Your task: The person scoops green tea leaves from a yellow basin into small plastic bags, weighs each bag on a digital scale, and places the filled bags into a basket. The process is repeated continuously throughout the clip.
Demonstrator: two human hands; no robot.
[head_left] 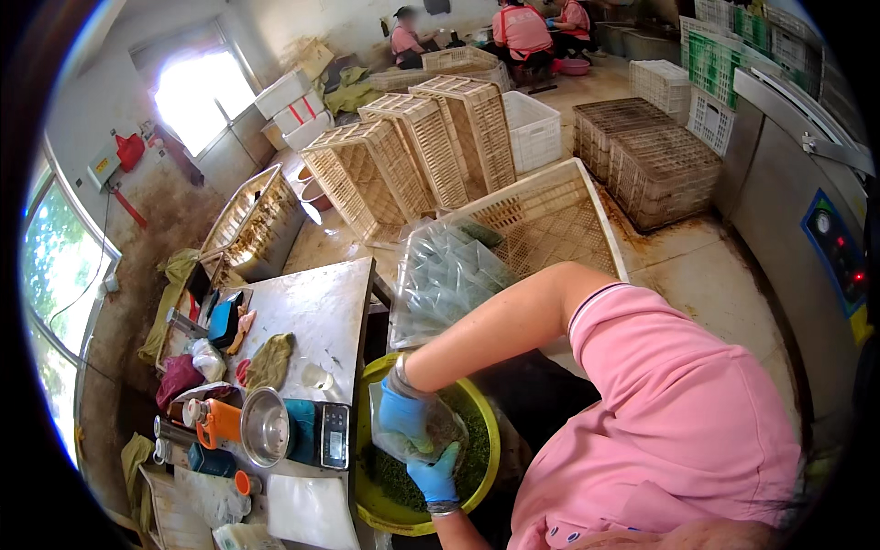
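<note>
A clear plastic bag [412, 447] with green contents is held between my two hands over a yellow-green basin [492, 454]. My right hand [404, 414], in a blue glove, grips the bag from above. Lower in the picture, my left hand [434, 476], also blue-gloved, grasps the bag's near end. Loose green bits [399, 485] lie in the basin, too fine to name. Beside it on the metal table [309, 289] stands a digital scale [335, 436], with a steel bowl [265, 427] next to its display. Flat plastic bags [309, 512] lie near the scale.
A large plastic crate [564, 206] beyond the basin holds several filled bags [447, 275]. An orange jug [218, 419], a cloth [270, 362] and a cup [316, 377] stand or lie on the table. Upright crates [371, 172] stand behind; a steel machine [777, 165] is at right. Co-workers [522, 31] sit far back.
</note>
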